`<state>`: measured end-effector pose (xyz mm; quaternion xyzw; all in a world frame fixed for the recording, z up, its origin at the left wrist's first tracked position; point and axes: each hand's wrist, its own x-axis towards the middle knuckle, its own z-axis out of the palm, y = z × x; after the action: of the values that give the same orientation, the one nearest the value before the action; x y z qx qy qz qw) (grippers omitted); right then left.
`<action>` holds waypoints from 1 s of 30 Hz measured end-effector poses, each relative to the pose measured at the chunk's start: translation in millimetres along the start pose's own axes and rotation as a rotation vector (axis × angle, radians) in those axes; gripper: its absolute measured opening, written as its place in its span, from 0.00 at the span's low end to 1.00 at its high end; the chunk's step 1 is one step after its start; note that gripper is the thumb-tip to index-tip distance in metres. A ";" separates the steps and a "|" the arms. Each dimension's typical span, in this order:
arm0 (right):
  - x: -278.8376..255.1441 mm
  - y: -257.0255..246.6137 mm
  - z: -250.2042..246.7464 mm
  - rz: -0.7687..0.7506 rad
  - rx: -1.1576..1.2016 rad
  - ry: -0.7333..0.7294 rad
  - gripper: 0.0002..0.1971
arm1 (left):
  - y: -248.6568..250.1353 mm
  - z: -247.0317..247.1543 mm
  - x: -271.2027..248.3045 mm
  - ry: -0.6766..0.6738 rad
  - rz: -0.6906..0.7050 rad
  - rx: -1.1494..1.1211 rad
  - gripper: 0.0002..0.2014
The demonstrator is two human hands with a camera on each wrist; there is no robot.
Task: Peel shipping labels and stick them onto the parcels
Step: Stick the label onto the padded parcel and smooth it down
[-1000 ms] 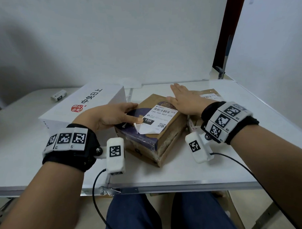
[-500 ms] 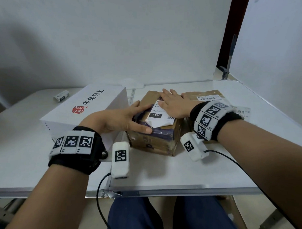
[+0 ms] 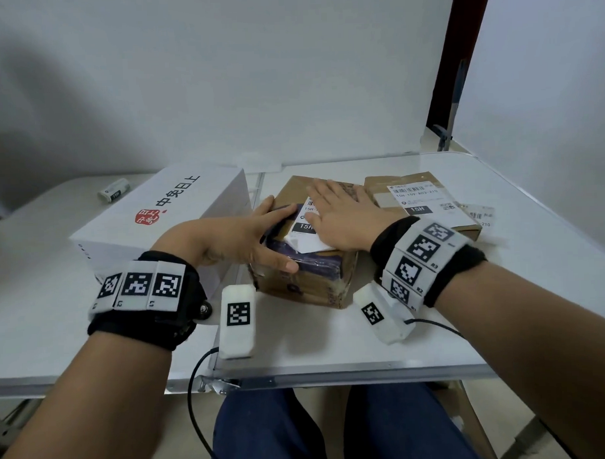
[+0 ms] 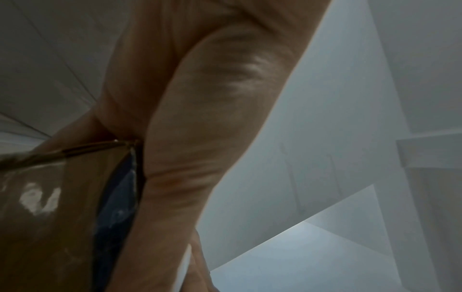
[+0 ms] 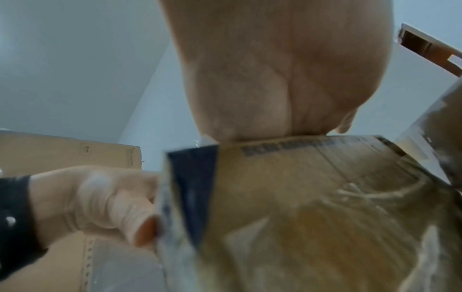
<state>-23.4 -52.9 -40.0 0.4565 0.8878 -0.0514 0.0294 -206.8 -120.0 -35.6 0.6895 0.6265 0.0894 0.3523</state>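
Observation:
A brown cardboard parcel (image 3: 306,287) with dark purple tape sits mid-table. A white shipping label (image 3: 304,236) lies on its top. My right hand (image 3: 342,221) rests flat on the label, fingers straight, pressing it down; in the right wrist view its palm (image 5: 275,79) meets the parcel's (image 5: 312,207) top edge. My left hand (image 3: 239,238) grips the parcel's near-left corner, thumb on the front face, fingers over the left side. The left wrist view shows that hand (image 4: 200,118) against the parcel (image 4: 50,217). Much of the label is hidden under my right hand.
A large white box (image 3: 163,217) with red and black print stands just left of the parcel. A second brown parcel (image 3: 389,188) carrying a label stands to the right, and a loose label (image 3: 479,213) lies beside it. A small white object (image 3: 114,189) lies far left. The table (image 3: 332,341) has an open front strip.
The parcel has turned to face me squarely. My right hand slid from its far edge onto the label. My left hand let go of the label's corner and now grips the parcel's corner.

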 end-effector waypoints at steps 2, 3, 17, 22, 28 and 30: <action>-6.5 -2.2 1.0 -0.007 0.010 -0.006 0.30 | 2.2 -0.1 -1.5 0.000 0.002 0.018 0.57; -9.9 -3.5 1.5 -0.012 0.015 -0.010 0.30 | 3.1 -0.4 -2.1 0.000 -0.010 0.026 0.57; -5.6 11.1 0.5 0.022 0.040 -0.022 0.31 | 29.2 6.1 8.5 0.118 -0.143 0.297 0.52; -18.2 20.4 1.5 0.036 0.097 -0.051 0.32 | 31.3 6.8 9.9 0.124 -0.157 0.281 0.53; -28.7 26.6 3.3 0.060 0.141 -0.056 0.33 | 31.5 6.4 8.0 0.128 -0.160 0.251 0.53; -32.6 29.5 3.0 0.058 0.131 -0.047 0.33 | 30.8 6.9 8.3 0.130 -0.161 0.235 0.53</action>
<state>19.6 -62.6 -41.6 0.4816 0.8680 -0.1193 0.0217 -176.7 -113.8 -24.9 0.6661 0.7075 0.0314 0.2338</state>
